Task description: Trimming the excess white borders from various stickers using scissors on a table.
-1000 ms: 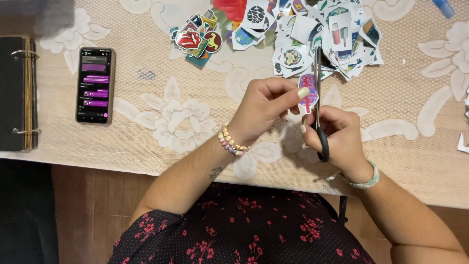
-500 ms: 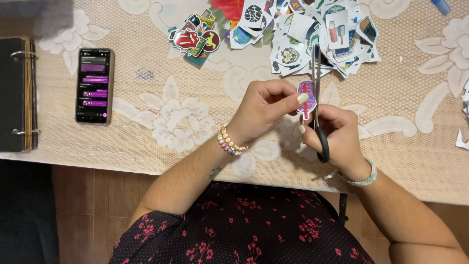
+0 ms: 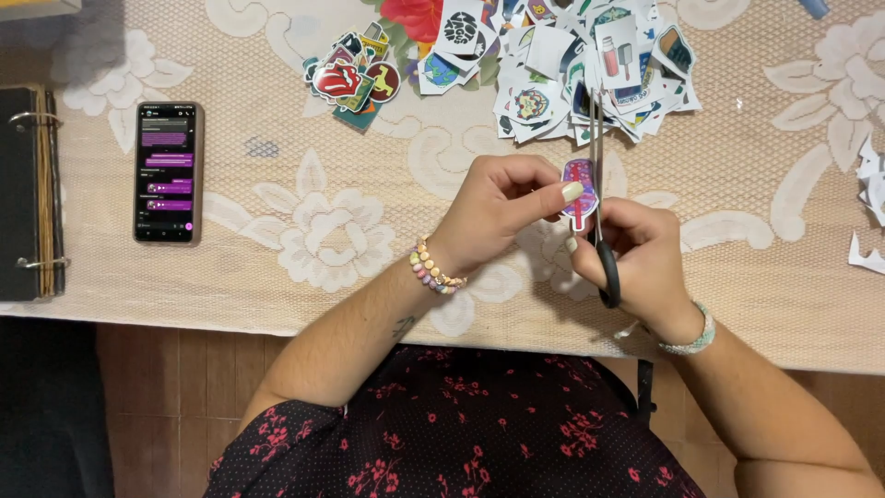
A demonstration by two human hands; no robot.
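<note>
Lace tablecloth (image 3: 304, 231) with big white flowers covers the whole table, and its front edge runs right across just above the person's lap. Going left to right: a dark ring binder (image 3: 28, 194) sits hard against the left edge, then a phone (image 3: 167, 172) with its screen lit, lying flat and well apart from everything else. Lots of bare cloth between the phone and the hands, so that's the roomy bit. Up top, a small bunch of colourful stickers (image 3: 355, 78), then a much bigger pile of cut stickers (image 3: 590, 69) spreading toward the far edge.

Left hand (image 3: 498, 207), beaded bracelet on the wrist, is pinching a small pink and purple sticker (image 3: 579, 189) between thumb and fingers, held up just below the big pile. Right hand (image 3: 641, 258) is curled through the black handles of the scissors (image 3: 599, 184), blades pointing away and running right along the sticker's edge. Few white paper scraps (image 3: 871, 198) at the far right edge.
</note>
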